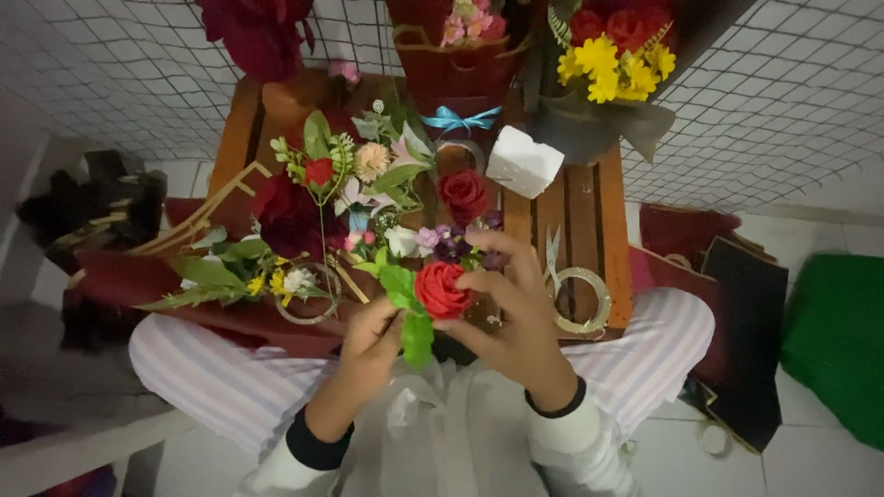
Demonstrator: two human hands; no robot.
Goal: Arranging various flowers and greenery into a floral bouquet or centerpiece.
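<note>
I hold a red artificial rose with green leaves in front of me, over my lap. My left hand grips it from below, near the stem and leaves. My right hand curls around the bloom from the right, fingertips touching the petals. Just behind the rose lie loose artificial flowers, red, pink, white and purple, on a low wooden slatted table.
A tape roll and scissors lie on the table's right side, with a white foam block behind. Another tape ring sits left among dark red wrapping paper. Bouquets stand at the back. Dark paper sheets lie right.
</note>
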